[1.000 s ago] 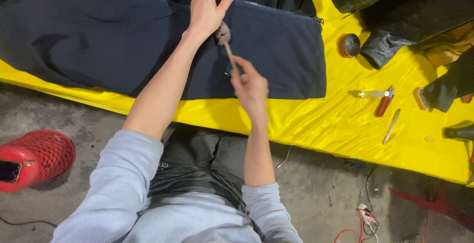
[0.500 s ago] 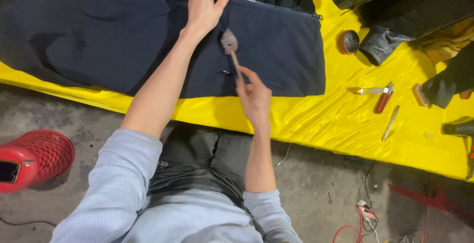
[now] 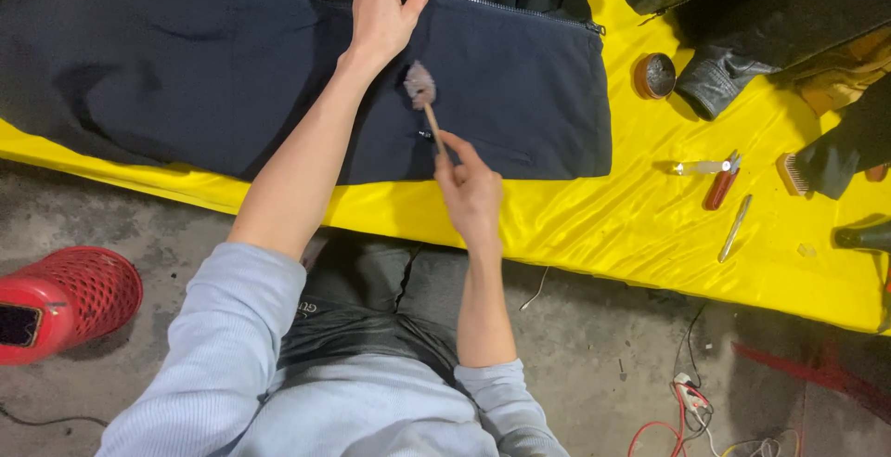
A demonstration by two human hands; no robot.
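A dark navy jacket [image 3: 167, 67] lies flat on a yellow sheet [image 3: 631, 225], its zipper running along the top. My left hand [image 3: 385, 12] presses down on the fabric near the zipper, fingers spread. My right hand [image 3: 469, 188] grips the wooden handle of a small brush [image 3: 420, 86]. The brush's pale bristle head rests on the jacket just below my left hand.
A round tin [image 3: 654, 75] sits right of the jacket, beside dark leather clothing [image 3: 742, 39]. A red-handled tool [image 3: 719, 188], a slim metal tool [image 3: 735, 227] and a small bristle brush [image 3: 794, 174] lie on the sheet. A red basket [image 3: 65, 299] stands on the concrete floor, cables [image 3: 691, 401] at lower right.
My right hand has slid down and right along the handle, and the brush head has moved a little over the jacket. My left hand stays pressed in place.
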